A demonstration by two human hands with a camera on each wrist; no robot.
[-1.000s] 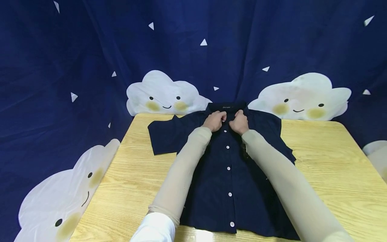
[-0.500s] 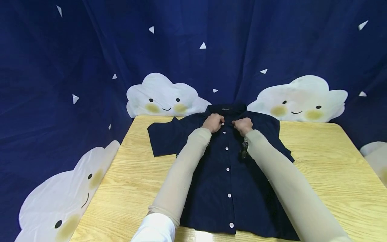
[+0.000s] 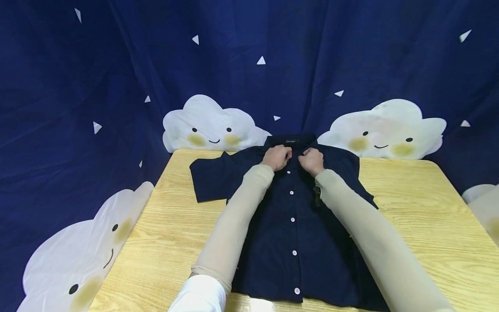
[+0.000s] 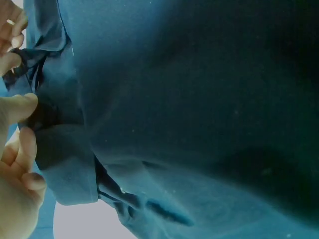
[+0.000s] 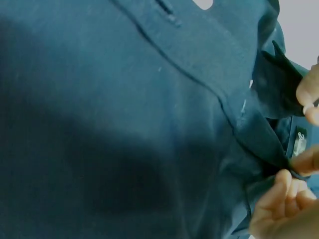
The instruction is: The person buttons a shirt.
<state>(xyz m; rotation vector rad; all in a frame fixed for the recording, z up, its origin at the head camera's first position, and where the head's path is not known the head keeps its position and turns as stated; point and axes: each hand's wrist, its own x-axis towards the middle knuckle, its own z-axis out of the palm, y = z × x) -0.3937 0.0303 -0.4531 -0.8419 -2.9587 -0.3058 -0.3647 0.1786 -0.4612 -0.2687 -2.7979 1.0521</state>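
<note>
Left hand [image 3: 277,157] and right hand [image 3: 312,161] each pinch the upper front of a navy-blue, short-sleeved cloth shirt [image 3: 273,242], one on either side of the opening, just below the collar [image 3: 304,139]. Shirt lies front up on a pale wood-grain table [image 3: 167,225], collar toward a dark-blue curtain [image 3: 234,69] printed with smiling white clouds [image 3: 212,115]. Round white buttons [image 3: 293,219] line the front.
</note>
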